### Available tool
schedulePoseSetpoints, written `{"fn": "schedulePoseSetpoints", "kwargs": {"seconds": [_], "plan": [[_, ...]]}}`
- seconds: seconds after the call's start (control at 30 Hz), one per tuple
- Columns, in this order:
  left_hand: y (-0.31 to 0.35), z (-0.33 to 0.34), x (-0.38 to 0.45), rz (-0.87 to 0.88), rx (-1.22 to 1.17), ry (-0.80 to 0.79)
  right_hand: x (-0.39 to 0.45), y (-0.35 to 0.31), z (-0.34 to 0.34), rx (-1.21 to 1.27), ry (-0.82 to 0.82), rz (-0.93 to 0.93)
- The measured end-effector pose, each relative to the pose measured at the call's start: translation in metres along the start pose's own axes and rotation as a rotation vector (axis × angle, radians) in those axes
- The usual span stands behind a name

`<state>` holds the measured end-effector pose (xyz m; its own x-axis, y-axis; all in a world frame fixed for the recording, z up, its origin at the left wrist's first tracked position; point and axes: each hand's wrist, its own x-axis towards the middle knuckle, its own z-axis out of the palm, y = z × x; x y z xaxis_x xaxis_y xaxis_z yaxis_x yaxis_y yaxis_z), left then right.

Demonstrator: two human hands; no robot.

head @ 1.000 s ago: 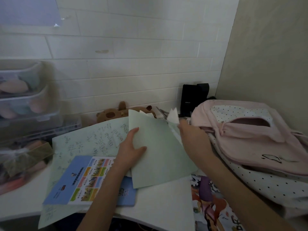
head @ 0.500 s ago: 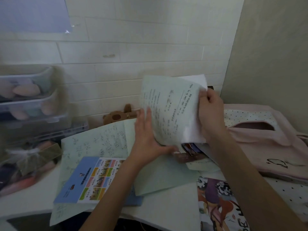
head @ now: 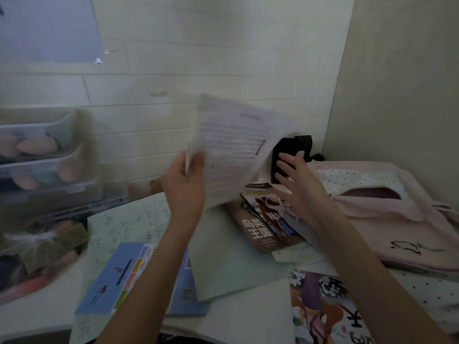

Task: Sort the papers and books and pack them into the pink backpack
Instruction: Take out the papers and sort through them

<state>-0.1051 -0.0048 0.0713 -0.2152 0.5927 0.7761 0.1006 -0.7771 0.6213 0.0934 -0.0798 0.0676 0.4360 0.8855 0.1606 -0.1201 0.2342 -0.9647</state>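
I saw the left hand (head: 185,180) pinching the lower corner of a printed sheet (head: 231,147), thumb on the near face, and holding it up above the desk (head: 248,316); the sheet was blurred. The right hand (head: 296,184) was open with fingers spread and gripped nothing, just above a brown book (head: 258,232) lying on other books. The pink backpack (head: 387,214) lay flat at the right, its pocket mouth gaping. A blue booklet (head: 119,276) and green papers (head: 223,264) lay spread in front.
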Motion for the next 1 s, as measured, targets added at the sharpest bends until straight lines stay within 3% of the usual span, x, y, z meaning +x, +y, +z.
{"fn": "schedulePoseSetpoints", "kwargs": {"seconds": [0.13,0.37,0.53,0.63,0.77,0.83,0.93,1.0], "plan": [[0.01,-0.001,0.038,-0.322,-0.247,-0.034,-0.003,0.01,0.003,-0.21,0.052,-0.067],[-0.035,-0.004,0.016,-0.771,-0.217,-0.21,-0.023,0.031,0.01,-0.225,0.078,-0.062],[-0.069,-0.013,-0.005,-0.907,-0.118,-0.317,-0.027,0.044,0.0,-0.285,0.194,-0.009],[-0.082,-0.022,-0.01,-0.941,-0.02,-0.291,-0.025,0.051,-0.013,-0.338,0.27,-0.022],[-0.088,-0.028,-0.013,-0.846,0.085,-0.336,-0.019,0.062,-0.03,-0.433,0.329,0.006],[-0.083,-0.026,-0.017,-0.645,0.24,-0.318,-0.018,0.067,-0.033,-0.404,0.32,0.023],[-0.064,-0.022,-0.03,-0.173,0.523,-0.144,-0.019,0.073,-0.031,-0.322,0.256,0.027],[-0.052,-0.019,-0.038,-0.107,0.542,-0.201,-0.02,0.074,-0.029,-0.284,0.227,0.01]]}}
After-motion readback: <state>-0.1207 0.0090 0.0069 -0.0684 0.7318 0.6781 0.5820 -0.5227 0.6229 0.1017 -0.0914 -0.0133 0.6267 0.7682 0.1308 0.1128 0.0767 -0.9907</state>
